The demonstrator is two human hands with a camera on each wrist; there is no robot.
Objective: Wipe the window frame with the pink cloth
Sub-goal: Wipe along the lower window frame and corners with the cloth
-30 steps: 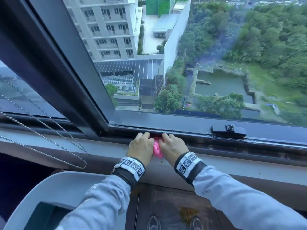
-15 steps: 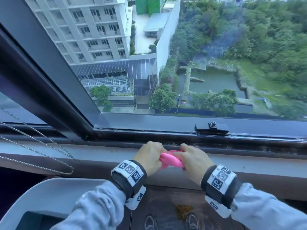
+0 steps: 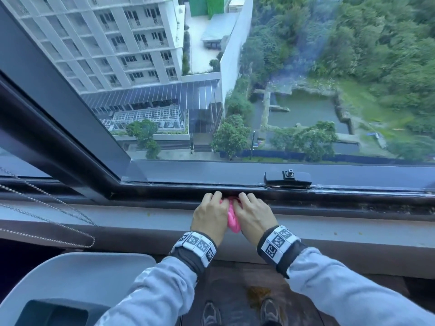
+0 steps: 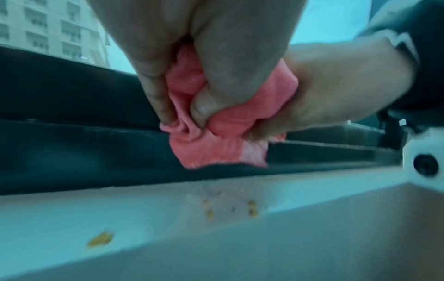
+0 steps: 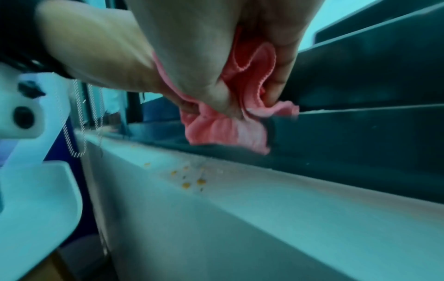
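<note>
The pink cloth (image 3: 231, 216) is bunched between both hands at the bottom rail of the dark window frame (image 3: 329, 191). My left hand (image 3: 210, 214) grips its left side, thumb and fingers curled into the folds. My right hand (image 3: 253, 214) grips its right side the same way. The left wrist view shows the cloth (image 4: 216, 144) hanging from my left hand (image 4: 182, 106) against the dark rail (image 4: 72, 148). In the right wrist view the cloth (image 5: 228, 133) is pinched in my right hand (image 5: 240, 98), and its free edge touches the frame (image 5: 360, 133).
A black window latch (image 3: 287, 177) sits on the sash to the right of the hands. The pale sill (image 3: 141, 220) below carries small yellow crumbs (image 4: 99, 238). Bead chains (image 3: 47, 220) hang at the left. A white chair (image 3: 70, 278) stands at lower left.
Half a second ago both hands held the cloth stretched off the frame above the sill; now they have pushed forward and press it, bunched, against the bottom rail.
</note>
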